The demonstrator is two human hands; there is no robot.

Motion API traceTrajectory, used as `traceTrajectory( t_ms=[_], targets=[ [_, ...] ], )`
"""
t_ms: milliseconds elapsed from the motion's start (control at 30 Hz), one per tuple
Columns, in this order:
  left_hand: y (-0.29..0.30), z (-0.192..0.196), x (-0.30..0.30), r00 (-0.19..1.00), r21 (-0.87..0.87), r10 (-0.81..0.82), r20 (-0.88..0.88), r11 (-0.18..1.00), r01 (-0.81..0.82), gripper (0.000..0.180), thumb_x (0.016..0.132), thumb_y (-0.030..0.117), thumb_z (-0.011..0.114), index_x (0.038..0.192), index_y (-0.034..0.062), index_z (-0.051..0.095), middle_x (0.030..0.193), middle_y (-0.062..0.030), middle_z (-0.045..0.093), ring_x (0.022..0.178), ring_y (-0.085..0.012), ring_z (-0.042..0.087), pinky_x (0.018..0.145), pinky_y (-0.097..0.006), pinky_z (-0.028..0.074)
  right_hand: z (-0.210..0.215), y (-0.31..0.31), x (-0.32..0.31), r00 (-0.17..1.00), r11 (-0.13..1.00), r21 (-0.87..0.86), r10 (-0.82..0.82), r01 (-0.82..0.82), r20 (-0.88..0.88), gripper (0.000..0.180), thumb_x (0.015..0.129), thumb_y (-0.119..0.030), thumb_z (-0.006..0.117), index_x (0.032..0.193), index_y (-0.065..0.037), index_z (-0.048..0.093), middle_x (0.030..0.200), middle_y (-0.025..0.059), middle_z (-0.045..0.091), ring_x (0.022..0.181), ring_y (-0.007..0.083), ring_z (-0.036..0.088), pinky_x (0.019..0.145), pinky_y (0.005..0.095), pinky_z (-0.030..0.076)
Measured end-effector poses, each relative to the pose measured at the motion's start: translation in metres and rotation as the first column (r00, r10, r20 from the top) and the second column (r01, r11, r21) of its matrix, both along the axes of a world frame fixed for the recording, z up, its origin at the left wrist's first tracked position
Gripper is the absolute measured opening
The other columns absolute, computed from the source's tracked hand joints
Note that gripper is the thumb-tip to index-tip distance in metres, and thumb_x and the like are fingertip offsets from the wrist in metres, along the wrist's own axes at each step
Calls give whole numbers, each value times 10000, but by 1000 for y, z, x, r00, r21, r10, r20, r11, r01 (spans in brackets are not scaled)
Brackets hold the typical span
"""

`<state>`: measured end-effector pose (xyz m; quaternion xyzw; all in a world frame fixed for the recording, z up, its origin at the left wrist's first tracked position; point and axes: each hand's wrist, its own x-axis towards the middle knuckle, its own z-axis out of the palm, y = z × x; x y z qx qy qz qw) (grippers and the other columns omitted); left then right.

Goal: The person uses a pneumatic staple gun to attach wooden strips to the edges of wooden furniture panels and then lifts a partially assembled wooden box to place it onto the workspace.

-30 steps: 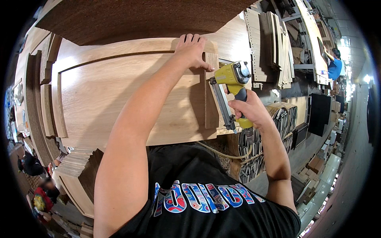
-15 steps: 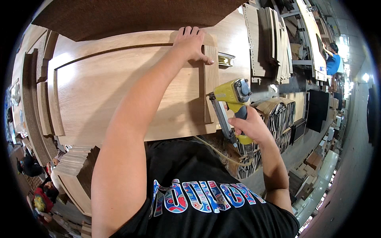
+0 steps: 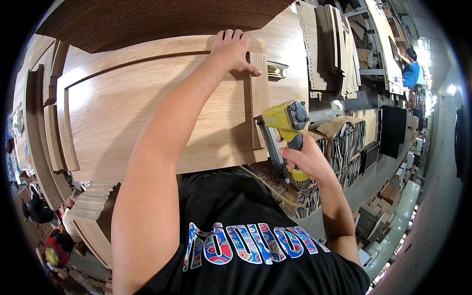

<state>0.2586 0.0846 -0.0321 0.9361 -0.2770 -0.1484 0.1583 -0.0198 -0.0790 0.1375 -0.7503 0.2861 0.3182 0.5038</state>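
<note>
A light wooden panel [image 3: 162, 113] with a raised frame lies in front of me. At its far right corner my left hand [image 3: 231, 53] grips the panel, its fingers over the far rail and its thumb stretched onto the right end strip [image 3: 258, 108]. My right hand [image 3: 307, 160] is closed round the grip of a yellow and black nail gun [image 3: 279, 118]. The gun's nose touches or nearly touches the end strip's right side. Its long grey magazine [image 3: 272, 147] points down toward me, and a hose trails from the handle's base.
A dark brown board [image 3: 162, 22] stands along the panel's far side. A gold metal piece [image 3: 277, 71] lies right of the corner. Stacked boards [image 3: 339, 54] and bundled strips [image 3: 341, 147] stand farther right. More timber [image 3: 37, 128] lies left. A person in blue [image 3: 410, 69] works far right.
The nail gun and both hands stay at the same places on the panel. The whole view has shifted slightly.
</note>
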Motion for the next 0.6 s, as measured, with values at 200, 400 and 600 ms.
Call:
traceTrajectory(
  t_ms=[200,400,600],
  targets=[
    [3,-2,3,1000,-16,-13,7,1000,13,1480,544,939,904,1700,133,451,1600,-158,580,1566,-367,445,1342,-544,291,7,3,-1,1000,996,-93,18,-19,-16,355,970,-143,773,1233,69,664,849,51,697,650,122,647,615,312,531],
    [3,-1,1,999,-20,11,37,1000,-10,1446,556,921,911,1692,147,463,1595,-149,585,1558,-365,449,1333,-534,302,13,2,-42,993,996,10,-86,87,-83,340,981,-77,769,1285,45,677,806,17,657,642,108,612,610,300,508],
    [3,3,1,1000,3,-13,3,1000,13,1424,576,901,916,1685,127,469,1619,-145,570,1560,-358,446,1332,-529,301,7,7,-64,988,996,6,-89,90,-125,418,992,-29,747,1405,9,690,849,-7,647,645,80,581,615,280,492]
  ],
)
